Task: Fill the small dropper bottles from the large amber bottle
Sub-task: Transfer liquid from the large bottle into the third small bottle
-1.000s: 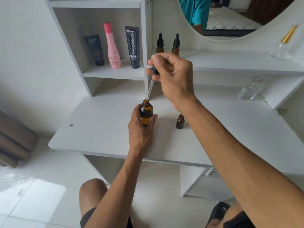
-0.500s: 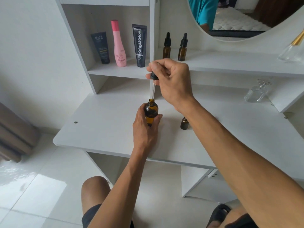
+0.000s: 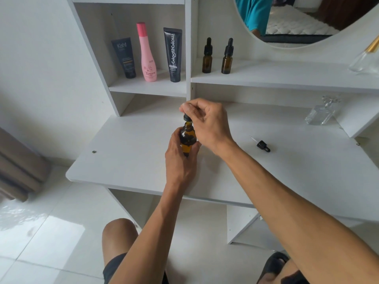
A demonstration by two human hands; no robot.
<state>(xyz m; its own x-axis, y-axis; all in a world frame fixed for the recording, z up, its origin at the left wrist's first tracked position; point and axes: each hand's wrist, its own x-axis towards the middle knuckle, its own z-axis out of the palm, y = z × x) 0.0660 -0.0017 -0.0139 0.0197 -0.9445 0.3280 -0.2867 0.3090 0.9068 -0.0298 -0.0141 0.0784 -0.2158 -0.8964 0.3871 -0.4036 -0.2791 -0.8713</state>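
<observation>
At frame centre my left hand (image 3: 180, 158) grips the amber bottle (image 3: 187, 138), half full, while my right hand (image 3: 207, 124) fingers pinch the dropper (image 3: 187, 117) at its mouth.

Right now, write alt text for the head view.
The left hand holds a large amber bottle on a white desk while the right hand lowers a dropper cap onto its neck. A loose dropper lies to the right; two capped dropper bottles stand on a shelf.
</observation>
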